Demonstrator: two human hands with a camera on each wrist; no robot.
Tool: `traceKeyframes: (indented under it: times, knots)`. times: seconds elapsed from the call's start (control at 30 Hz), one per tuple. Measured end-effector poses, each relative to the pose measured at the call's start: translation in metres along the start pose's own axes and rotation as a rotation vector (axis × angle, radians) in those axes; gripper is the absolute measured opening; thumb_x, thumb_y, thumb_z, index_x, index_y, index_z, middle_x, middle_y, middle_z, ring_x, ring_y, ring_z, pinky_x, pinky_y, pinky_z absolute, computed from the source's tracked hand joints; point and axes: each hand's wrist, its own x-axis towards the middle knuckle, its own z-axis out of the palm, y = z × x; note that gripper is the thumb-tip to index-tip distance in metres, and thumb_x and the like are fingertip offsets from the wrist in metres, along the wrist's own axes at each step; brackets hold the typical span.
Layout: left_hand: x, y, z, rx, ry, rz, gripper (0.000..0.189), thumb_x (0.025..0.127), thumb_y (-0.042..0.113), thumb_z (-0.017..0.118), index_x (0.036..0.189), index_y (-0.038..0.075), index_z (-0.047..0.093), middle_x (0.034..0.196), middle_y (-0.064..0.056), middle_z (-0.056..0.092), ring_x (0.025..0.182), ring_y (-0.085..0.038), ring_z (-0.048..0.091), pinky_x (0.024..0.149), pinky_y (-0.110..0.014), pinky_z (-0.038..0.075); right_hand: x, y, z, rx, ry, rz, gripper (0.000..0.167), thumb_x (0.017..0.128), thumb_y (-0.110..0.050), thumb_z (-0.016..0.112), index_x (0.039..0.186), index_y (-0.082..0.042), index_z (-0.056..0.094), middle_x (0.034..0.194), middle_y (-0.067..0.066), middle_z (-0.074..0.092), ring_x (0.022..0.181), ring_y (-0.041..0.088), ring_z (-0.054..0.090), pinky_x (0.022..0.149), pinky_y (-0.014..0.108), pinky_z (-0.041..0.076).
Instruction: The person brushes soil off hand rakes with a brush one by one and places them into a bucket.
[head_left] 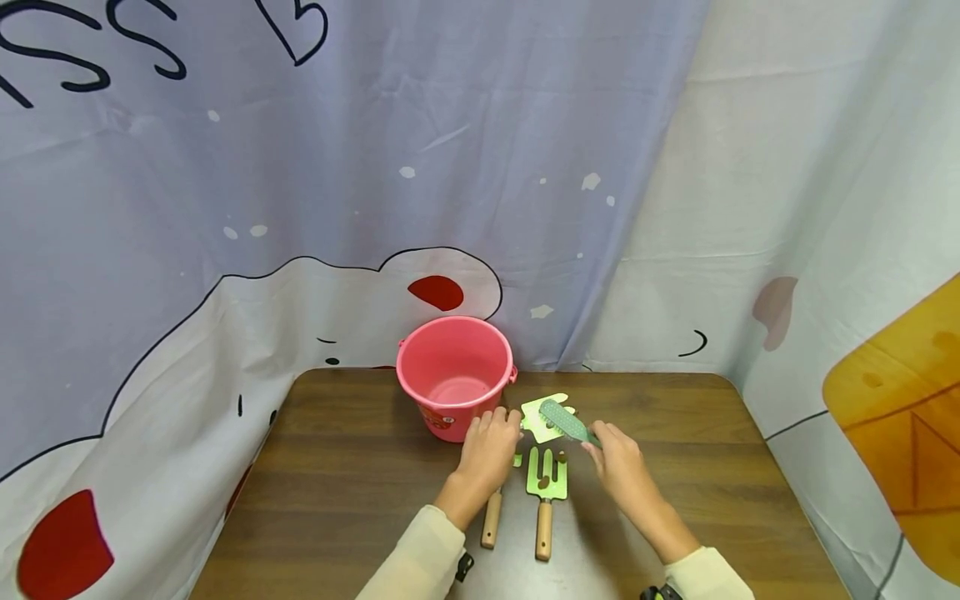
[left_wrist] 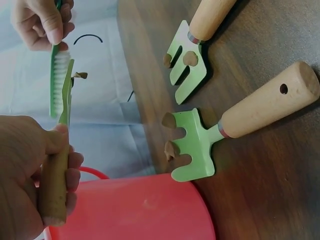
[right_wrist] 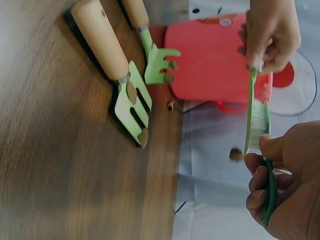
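Note:
My left hand (head_left: 487, 446) grips the wooden handle (left_wrist: 54, 187) of a small garden fork, its light green pronged head (head_left: 532, 419) raised above the table. In my right hand (head_left: 621, 468) is a green brush (head_left: 562, 418), held by its handle. White bristles (left_wrist: 60, 75) face the fork's head and meet it in the left wrist view. A brown lump (right_wrist: 236, 154) shows at the head's far face. Below, another green garden fork (head_left: 546, 487) and a small hand rake (left_wrist: 196, 145) lie on the table, with brown lumps on their tines.
A pink bucket (head_left: 454, 367) stands at the back of the wooden table (head_left: 337, 483), just beyond my left hand. A small brown bit (right_wrist: 171, 105) lies on the table near the bucket. Printed curtains (head_left: 487, 125) hang behind the table's far edge.

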Motion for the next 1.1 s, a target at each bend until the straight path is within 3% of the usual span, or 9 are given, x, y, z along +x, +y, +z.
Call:
traceKeyframes:
  times: [0.2,0.43,0.8,1.1]
  knots:
    - [-0.002,-0.002,-0.001,0.014,-0.016,0.003,0.023,0.090,0.030,0.078,0.100,0.013,0.065,0.089,-0.004,0.067,0.080,-0.022,0.065,0.069,-0.035,0.051,-0.001,0.012,-0.005,-0.017,-0.036,0.068,0.020,0.083,0.000,0.080,0.093,0.001,0.062,0.083,0.015,0.067,0.072,0.032,0.068,0.063,0.046,0.055]
    - [-0.005,-0.005,0.001,0.029,-0.007,0.021,0.023,0.089,0.030,0.079,0.099,0.014,0.066,0.088,-0.004,0.067,0.079,-0.022,0.065,0.068,-0.034,0.051,0.003,0.025,-0.013,-0.048,-0.084,0.130,0.019,0.084,0.001,0.079,0.093,0.002,0.062,0.082,0.015,0.067,0.073,0.033,0.069,0.064,0.046,0.057]
    - [-0.003,-0.008,0.000,-0.059,-0.025,-0.022,0.019,0.091,0.025,0.076,0.099,0.011,0.065,0.086,-0.005,0.066,0.077,-0.024,0.066,0.067,-0.038,0.053,-0.003,0.048,-0.019,-0.073,-0.102,0.212,0.017,0.088,0.000,0.075,0.096,0.006,0.061,0.085,0.019,0.067,0.077,0.038,0.068,0.068,0.051,0.055]
    - [-0.003,-0.006,-0.002,-0.141,-0.066,-0.054,0.022,0.094,0.028,0.075,0.097,0.010,0.062,0.083,-0.006,0.063,0.072,-0.025,0.068,0.060,-0.040,0.056,-0.009,0.055,-0.025,-0.038,-0.195,0.309,0.018,0.095,-0.004,0.069,0.107,0.009,0.064,0.095,0.024,0.071,0.082,0.037,0.069,0.070,0.049,0.056]
